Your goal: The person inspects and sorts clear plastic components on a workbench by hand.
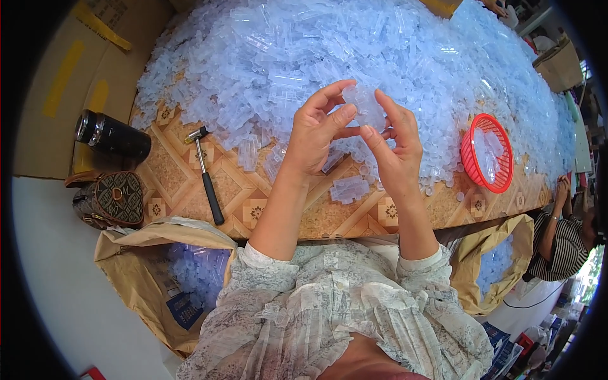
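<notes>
My left hand (320,130) and my right hand (392,142) are raised together over the table, both holding one small clear plastic piece (362,104) between thumbs and fingertips. Beyond the hands a huge heap of clear plastic pieces (329,44) covers most of the patterned tabletop (183,177). A few loose clear pieces (349,189) lie on the wood just below my hands.
A small black-handled hammer (206,172) lies left of my hands. A black bottle (113,135) and a brown patterned bag (109,199) sit at the far left. A red plastic basket (487,153) stands at right. Brown paper sacks (161,272) (500,263) hang below the table edge. Another person (562,237) sits at right.
</notes>
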Motion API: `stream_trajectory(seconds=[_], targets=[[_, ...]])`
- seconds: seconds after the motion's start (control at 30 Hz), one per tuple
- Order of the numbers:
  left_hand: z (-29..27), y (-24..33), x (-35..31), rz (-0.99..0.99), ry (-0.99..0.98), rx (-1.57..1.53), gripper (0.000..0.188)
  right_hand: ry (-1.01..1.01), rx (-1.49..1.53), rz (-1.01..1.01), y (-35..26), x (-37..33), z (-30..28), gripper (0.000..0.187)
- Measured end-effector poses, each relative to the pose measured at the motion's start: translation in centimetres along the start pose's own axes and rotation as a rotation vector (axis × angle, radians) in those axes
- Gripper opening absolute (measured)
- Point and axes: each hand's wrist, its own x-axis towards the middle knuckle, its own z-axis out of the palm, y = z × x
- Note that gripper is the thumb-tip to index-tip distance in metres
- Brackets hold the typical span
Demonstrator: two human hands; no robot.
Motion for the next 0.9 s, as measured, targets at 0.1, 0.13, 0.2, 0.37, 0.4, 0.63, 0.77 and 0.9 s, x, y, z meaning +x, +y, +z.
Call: stream_trajectory(seconds=[0.1,0.13,0.2,0.37,0.4,0.63,0.77,0.9], targets=[[0.2,-0.3,0.2,0.010,-0.009,-0.018,0.040,0.006,-0.008,0.009,0.1,-0.2,-0.4,0.049],[0.3,-0.5,0.2,0.017,-0.014,0.000,0.040,0.007,-0.011,0.012,0.1,-0.2,-0.4,0.049],[0.5,-0.7,0.3,0.008,-0.020,-0.004,0.040,-0.007,0.009,0.025,0.0,-0.2,-0.7,0.049],[1.1,-0.9,0.2,-0.001,-0.013,0.004,0.039,0.018,-0.006,0.007,0.3,-0.7,-0.9,0.047],[1.0,-1.1,0.2,0.003,0.003,-0.002,0.038,0.040,-0.007,-0.016,0.4,-0.9,-0.8,0.047],[0.4,-0.7,-0.2,0.061,0.038,0.020,0.032,-0.007,0.010,-0.002,-0.2,-1.0,-0.3,0.047],[0.8,-0.5,-0.4,0.086,0.073,0.047,0.032,-0.015,0.072,0.045,-0.3,-1.1,0.0,0.047],[0.8,-0.4,-0.3,0.067,0.116,0.055,0.032,0.004,-0.057,-0.043,-0.6,-1.0,0.3,0.051]])
